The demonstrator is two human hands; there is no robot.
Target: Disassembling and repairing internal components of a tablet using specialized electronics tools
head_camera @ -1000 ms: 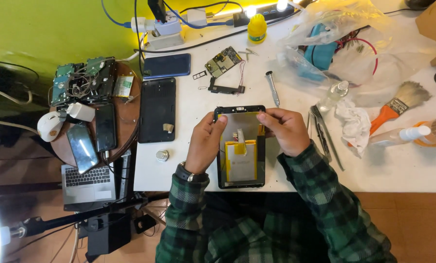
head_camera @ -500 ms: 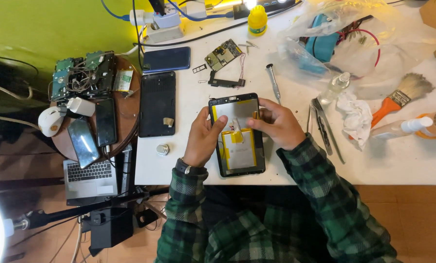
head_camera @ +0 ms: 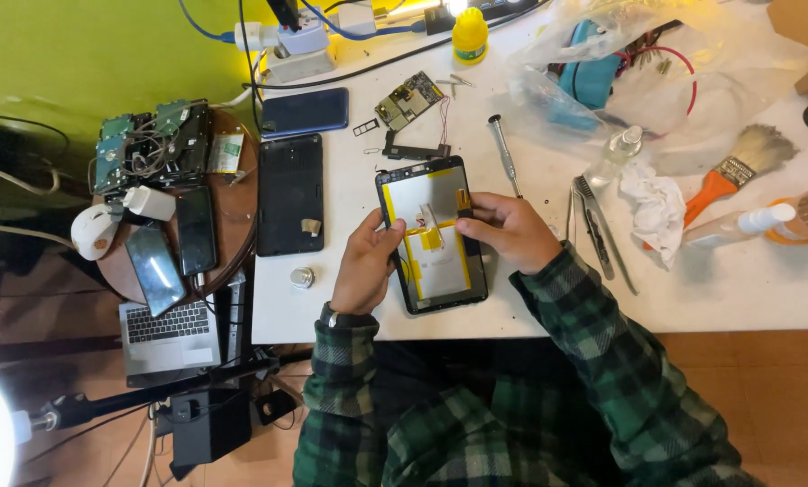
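Gripping an opened tablet (head_camera: pixel 433 236) at the desk's (head_camera: pixel 738 289) front edge, the left hand (head_camera: pixel 365 268) clasps its left rim, the right hand (head_camera: pixel 508 231) pinches its right. Flat silver battery, yellow tape. One screwdriver (head_camera: pixel 503 153), one bristly orange-handled brush (head_camera: pixel 736 171).

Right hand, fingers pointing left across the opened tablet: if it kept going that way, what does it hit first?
Likely the left hand, whose fingers grip the opposite edge of the opened tablet. The right hand would first slide over the yellow-taped battery. Heights are unclear from above.
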